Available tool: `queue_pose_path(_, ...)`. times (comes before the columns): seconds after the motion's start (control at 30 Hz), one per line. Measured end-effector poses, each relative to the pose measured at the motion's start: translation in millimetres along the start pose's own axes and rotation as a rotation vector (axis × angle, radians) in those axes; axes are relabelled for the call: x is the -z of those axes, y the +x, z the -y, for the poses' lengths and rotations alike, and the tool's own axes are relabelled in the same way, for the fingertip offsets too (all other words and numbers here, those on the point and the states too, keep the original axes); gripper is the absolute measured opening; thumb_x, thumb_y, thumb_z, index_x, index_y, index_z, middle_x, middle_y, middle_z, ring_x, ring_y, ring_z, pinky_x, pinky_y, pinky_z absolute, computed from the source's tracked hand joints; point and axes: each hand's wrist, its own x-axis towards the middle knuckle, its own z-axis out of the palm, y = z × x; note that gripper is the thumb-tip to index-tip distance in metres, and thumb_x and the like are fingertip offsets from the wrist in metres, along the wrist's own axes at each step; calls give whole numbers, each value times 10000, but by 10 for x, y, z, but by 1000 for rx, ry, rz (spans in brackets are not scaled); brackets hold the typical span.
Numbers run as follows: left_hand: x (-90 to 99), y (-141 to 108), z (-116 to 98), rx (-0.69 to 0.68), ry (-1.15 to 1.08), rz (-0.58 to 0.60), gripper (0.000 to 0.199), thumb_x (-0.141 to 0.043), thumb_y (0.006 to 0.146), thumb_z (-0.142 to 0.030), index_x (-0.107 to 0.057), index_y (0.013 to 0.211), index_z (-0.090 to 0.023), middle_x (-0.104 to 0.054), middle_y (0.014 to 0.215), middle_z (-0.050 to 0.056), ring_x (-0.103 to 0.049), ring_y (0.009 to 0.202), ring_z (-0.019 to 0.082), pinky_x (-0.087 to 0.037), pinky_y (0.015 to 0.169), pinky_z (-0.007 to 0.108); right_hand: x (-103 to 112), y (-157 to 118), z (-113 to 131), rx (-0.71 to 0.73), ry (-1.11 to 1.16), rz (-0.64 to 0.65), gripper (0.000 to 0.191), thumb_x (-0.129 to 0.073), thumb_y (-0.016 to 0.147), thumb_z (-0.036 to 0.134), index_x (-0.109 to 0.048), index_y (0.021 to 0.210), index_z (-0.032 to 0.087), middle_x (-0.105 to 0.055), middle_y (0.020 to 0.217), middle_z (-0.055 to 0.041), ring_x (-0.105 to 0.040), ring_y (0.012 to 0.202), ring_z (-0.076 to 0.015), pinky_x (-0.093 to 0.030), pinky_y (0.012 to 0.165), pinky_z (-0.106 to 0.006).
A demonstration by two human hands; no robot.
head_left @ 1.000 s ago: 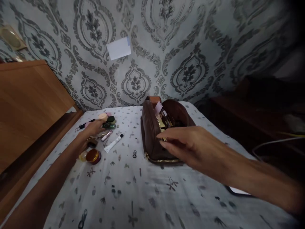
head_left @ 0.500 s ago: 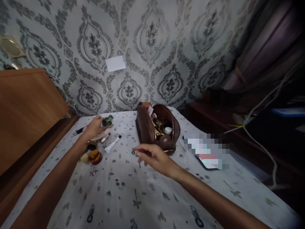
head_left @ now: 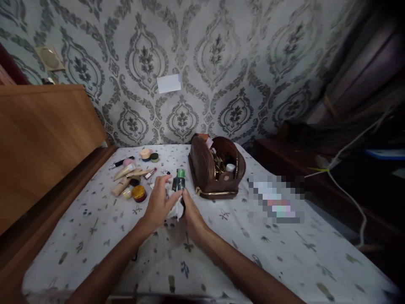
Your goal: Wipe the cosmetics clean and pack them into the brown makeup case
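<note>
A small dark glass bottle (head_left: 179, 182) with a green top stands upright between my two hands. My left hand (head_left: 160, 202) curls round its left side, the thumb reaching across low on the bottle. From the right, my right hand (head_left: 193, 213) presses its fingers against the lower part. Crumpled white tissue or cloth (head_left: 175, 210) is bunched between the palms under the bottle; which hand grips it I cannot tell. Just beyond my right hand sits a brown cosmetic bag (head_left: 202, 177), unzipped, with a white-lidded jar (head_left: 230, 167) and other items inside.
Left of my hands lie an amber-lidded jar (head_left: 139, 193), a lip gloss tube (head_left: 150, 173), a peach-lidded jar (head_left: 145, 154), a small green-lidded jar (head_left: 154, 157) and several other cosmetics. A wooden panel (head_left: 47, 143) borders the left side. A blurred-out device (head_left: 275, 202) lies at right.
My left hand has come from the cosmetics at the left to the middle with the bottle. My right hand has moved left to meet it. White tissue or cloth now shows between them.
</note>
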Motion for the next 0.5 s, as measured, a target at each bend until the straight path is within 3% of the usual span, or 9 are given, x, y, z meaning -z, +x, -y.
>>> queue_pose_path(0.07,6,-6,-26,-123,131,-37,350,-579,889,-341,-560,1201,-184,-573,1086,101,-558,1072,263,-449,941,405,-24,-42,-28,-39,-28,-61,615,-577,810,703,-613,1254,279,-689,1214,-42,-604,1163,-219,-534,873,-336)
queue_pose_path(0.13,44,92,-37,-157,191,-98,275,-555,898,-314,-603,1139,-191,-574,1064,100,-552,1067,268,-441,935,397,-52,-86,-13,-119,-60,2,619,-583,788,729,-627,1166,241,-735,1033,-60,-689,892,-202,-534,619,-275)
queue_pose_path(0.2,102,265,-4,-114,126,-126,197,-532,894,-285,-639,1033,-195,-603,1013,84,-570,1014,252,-443,907,366,-56,-119,35,-216,-83,134,640,-554,760,784,-622,1027,205,-719,773,-40,-635,559,-151,-386,392,-208)
queue_pose_path(0.3,186,511,110,71,-173,57,143,-564,834,-287,-663,805,-188,-627,758,20,-593,774,195,-455,732,285,1,-129,137,-376,-57,317,655,-522,734,829,-569,811,180,-597,537,12,-492,364,-92,-202,291,-160)
queue_pose_path(0.4,206,572,193,334,-518,247,198,-686,722,-360,-672,714,-163,-550,568,-19,-503,530,131,-372,510,228,75,-111,223,-575,31,510,659,-503,749,821,-544,715,165,-558,504,14,-459,335,-77,-171,260,-151)
queue_pose_path(0.5,127,463,167,526,-881,258,349,-714,703,-494,-671,774,-155,-520,521,-40,-416,389,88,-300,395,211,87,-106,261,-661,160,595,647,-471,795,794,-589,809,158,-563,517,24,-437,315,-75,-188,248,-151)
